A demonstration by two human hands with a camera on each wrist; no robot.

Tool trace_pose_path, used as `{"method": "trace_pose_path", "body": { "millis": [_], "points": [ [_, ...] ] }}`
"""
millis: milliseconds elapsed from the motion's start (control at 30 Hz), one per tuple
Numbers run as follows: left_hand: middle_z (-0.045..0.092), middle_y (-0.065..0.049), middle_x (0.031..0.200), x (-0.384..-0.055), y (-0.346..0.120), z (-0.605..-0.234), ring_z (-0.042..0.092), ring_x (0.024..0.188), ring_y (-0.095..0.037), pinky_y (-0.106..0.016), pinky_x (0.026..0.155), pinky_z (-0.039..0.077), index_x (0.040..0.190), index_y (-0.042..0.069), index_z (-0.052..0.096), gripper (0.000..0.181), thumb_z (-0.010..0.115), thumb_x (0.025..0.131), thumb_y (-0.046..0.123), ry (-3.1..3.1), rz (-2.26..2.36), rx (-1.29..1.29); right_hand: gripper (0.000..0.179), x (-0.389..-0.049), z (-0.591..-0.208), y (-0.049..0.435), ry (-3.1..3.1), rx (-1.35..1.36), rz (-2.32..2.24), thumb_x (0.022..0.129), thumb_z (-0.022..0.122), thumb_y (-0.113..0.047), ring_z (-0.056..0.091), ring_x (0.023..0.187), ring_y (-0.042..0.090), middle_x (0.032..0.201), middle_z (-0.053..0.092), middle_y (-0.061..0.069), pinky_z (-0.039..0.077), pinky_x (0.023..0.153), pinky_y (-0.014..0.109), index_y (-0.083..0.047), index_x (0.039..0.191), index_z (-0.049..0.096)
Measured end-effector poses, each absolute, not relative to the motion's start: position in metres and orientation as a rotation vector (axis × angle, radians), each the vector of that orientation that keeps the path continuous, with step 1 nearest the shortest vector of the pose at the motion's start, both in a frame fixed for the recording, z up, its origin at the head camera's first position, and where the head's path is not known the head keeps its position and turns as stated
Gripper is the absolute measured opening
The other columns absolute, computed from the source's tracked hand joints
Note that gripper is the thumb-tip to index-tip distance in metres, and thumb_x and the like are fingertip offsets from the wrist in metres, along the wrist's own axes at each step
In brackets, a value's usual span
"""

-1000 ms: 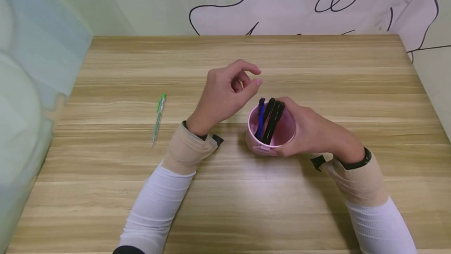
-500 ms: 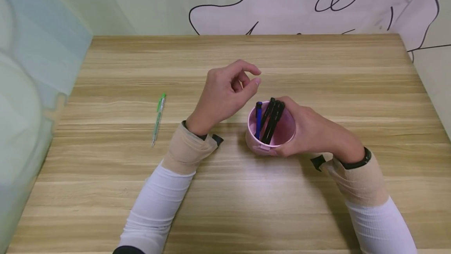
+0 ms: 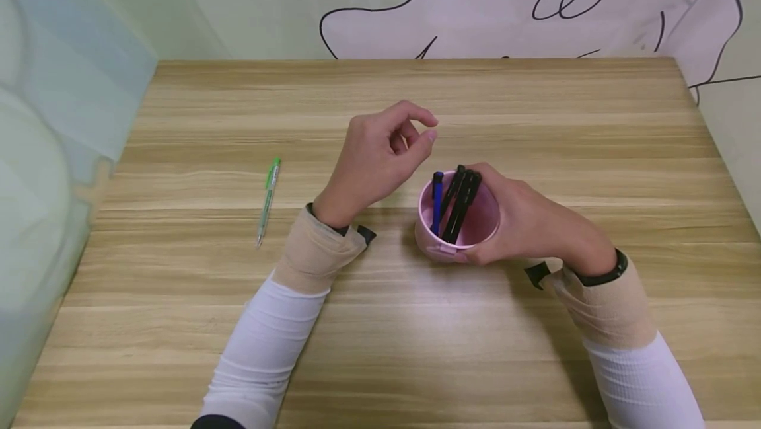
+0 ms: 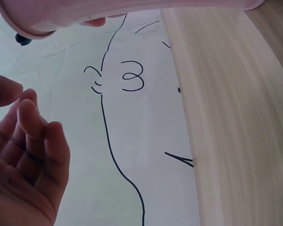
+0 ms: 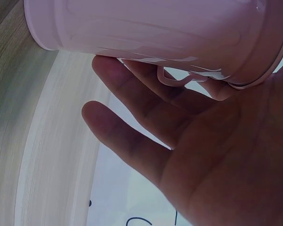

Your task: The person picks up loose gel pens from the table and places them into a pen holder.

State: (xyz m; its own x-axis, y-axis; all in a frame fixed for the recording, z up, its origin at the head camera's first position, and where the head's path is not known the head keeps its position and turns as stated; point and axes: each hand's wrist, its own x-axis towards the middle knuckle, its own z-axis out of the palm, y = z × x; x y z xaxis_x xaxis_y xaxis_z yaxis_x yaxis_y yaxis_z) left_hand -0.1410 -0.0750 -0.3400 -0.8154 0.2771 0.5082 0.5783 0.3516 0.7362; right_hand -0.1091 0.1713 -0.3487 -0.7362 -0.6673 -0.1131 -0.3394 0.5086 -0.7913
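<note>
In the head view a pink pen cup [image 3: 444, 250] stands at the table's middle, slightly tilted toward the camera. Inside it lean a blue pen [image 3: 436, 201] and several black pens [image 3: 460, 211]. My right hand [image 3: 529, 221] holds the cup from its right side, thumb near the front rim. In the right wrist view, fingers [image 5: 127, 89] lie along the cup wall, close to a small pink handle [image 5: 172, 79]. My left hand [image 3: 383, 151] hovers behind and left of the cup, loosely curled with nothing in it. The left wrist view shows its fingertips apart from the cup [image 4: 122, 12].
A green pen [image 3: 268, 204] lies on the wood-grain table [image 3: 196, 323], left of my left forearm. Behind the table rises a wall [image 3: 261, 12] with a cartoon drawing. Another pale wall [image 3: 53, 151] borders the left side.
The blue pen has come loose from its upright lean and slid a little left inside the cup, its top lower. Both hands have stayed almost still.
</note>
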Motion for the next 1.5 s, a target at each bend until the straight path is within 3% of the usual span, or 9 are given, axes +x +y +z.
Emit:
{"method": "trace_pose_path", "body": {
  "millis": [967,1500],
  "points": [
    [0.063,0.004,0.071,-0.1420,-0.0766,-0.3411,0.052,0.053,-0.011,-0.029,0.055,0.041,0.106,0.012,0.072,0.019,0.065,0.095,0.026,-2.713,-1.091,-0.539,0.093,-0.1097,-0.3480,0.1729,2.365,-0.844,-1.097,0.062,0.095,-0.029,0.063,0.101,0.022,0.117,0.063,0.000,0.053,0.085,0.040,-0.015,0.138,0.043],
    [0.065,0.005,0.078,-0.1437,-0.0773,-0.3421,0.055,0.062,-0.014,-0.031,0.056,0.043,0.113,0.016,0.070,0.025,0.063,0.095,0.032,-2.935,-0.959,-0.410,0.093,-0.1099,-0.3482,0.1727,2.353,-0.839,-1.106,0.062,0.095,-0.029,0.064,0.101,0.022,0.118,0.063,0.000,0.053,0.084,0.040,-0.017,0.138,0.043]
  ]
}}
